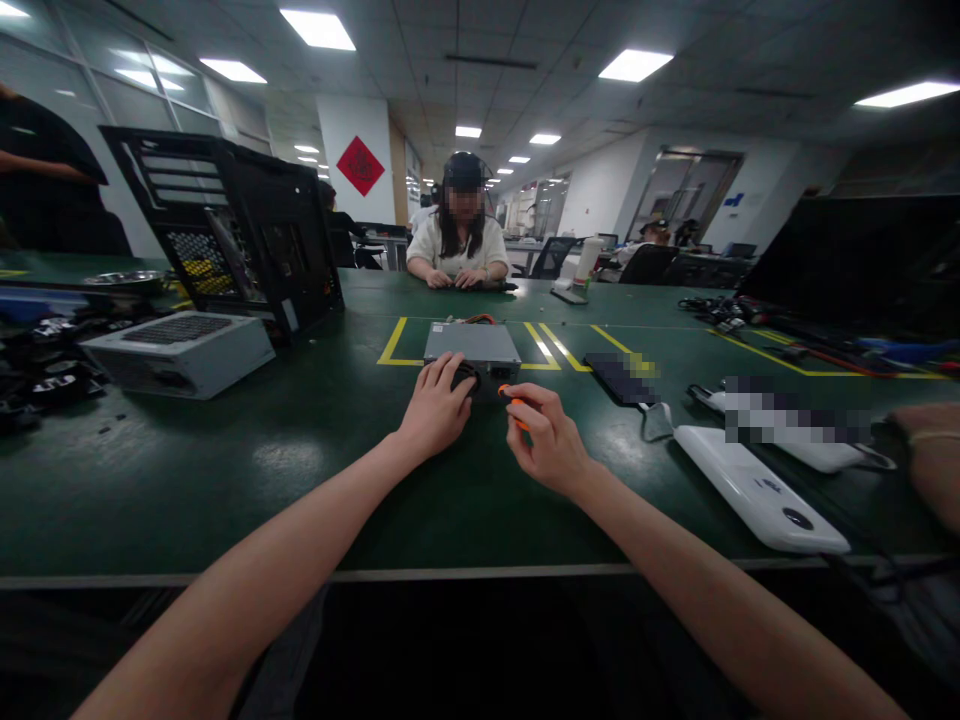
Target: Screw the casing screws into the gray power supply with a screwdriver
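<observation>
On the green table, a grey metal power supply unit (472, 342) lies flat inside yellow tape marks, its socket side facing me. My left hand (439, 408) rests at its front left corner, fingers bent over a round black part (466, 379) that looks like a fan; how firmly it grips is hidden. My right hand (546, 436) is closed around an orange-handled tool (519, 412), just in front of the unit's right side by the socket. The tool's tip is too small to make out.
A black computer case (289, 240) and a second power supply (184, 352) stand left. To the right lie a dark phone (621, 378), white devices (757, 485) with cables, and another person's hand (930, 450). A person (459, 235) sits opposite.
</observation>
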`<act>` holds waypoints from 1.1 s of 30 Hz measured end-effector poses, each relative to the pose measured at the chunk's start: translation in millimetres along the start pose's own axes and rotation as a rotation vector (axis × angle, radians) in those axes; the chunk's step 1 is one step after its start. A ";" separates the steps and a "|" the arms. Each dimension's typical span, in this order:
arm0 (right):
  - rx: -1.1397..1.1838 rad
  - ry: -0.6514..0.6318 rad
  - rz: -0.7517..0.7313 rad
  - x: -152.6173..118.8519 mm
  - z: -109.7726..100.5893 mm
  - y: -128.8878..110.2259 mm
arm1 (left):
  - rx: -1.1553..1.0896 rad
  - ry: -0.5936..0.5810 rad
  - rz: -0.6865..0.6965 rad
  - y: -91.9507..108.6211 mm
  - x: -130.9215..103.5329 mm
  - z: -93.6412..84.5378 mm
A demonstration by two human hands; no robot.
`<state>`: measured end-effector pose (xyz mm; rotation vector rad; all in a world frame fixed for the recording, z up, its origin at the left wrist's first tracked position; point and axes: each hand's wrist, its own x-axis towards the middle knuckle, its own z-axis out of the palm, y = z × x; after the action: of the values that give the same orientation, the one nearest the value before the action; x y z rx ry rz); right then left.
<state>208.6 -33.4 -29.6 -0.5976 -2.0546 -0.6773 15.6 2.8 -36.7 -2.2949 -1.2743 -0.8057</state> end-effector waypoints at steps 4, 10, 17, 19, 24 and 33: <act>-0.042 -0.008 0.001 0.1 0.4 0.1 | -0.012 0.006 -0.005 -1.3 1.7 -0.2; 0.006 -0.003 0.004 -0.7 0.8 -0.1 | 0.005 0.005 -0.011 -3.3 4.5 0.8; 0.033 -0.021 0.002 -2.3 0.6 -0.8 | 0.010 0.004 -0.001 -3.1 6.2 2.1; 0.023 -0.022 0.015 -2.7 0.5 -1.1 | 0.018 0.002 0.003 -2.8 6.4 1.4; -0.005 -0.037 -0.026 -1.9 0.3 -1.2 | 0.027 -0.002 0.011 -3.0 6.8 1.1; 0.017 0.007 -0.019 3.9 1.1 0.8 | 0.020 0.010 0.008 -2.9 6.7 1.7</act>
<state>206.5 -31.5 -26.6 -0.5663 -2.0597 -0.6710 16.5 9.4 -33.5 -2.2758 -1.2628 -0.7974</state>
